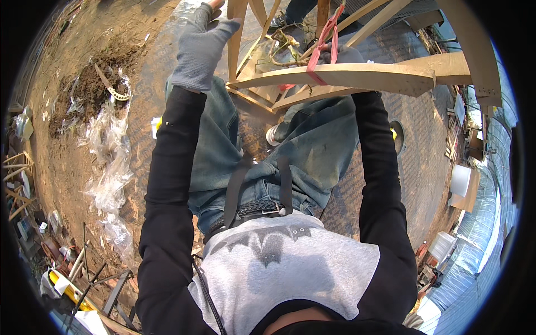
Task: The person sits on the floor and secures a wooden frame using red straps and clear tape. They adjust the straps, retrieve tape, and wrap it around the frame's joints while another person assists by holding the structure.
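My left hand [202, 47], in a grey glove with bare fingertips, is raised beside an upright wooden board [237, 39]. Its thumb stands apart and points at the board's edge; I see nothing held in it. My right hand [347, 54], in a dark grey glove, is behind a long curved wooden piece [346, 73] of a wooden frame, its fingers mostly hidden in shadow. A red ribbon [326, 50] is tied round that piece and hangs over the frame. Thin twisted twigs [287, 50] lie within the frame, left of the ribbon.
A curved saw [110, 84] lies on dark soil at the left, above crumpled clear plastic sheeting [109, 167]. A worn brown board [335, 223] covers the ground under me. Blue sheeting [474, 262] runs along the right. Another person's leg [298, 12] shows beyond the frame.
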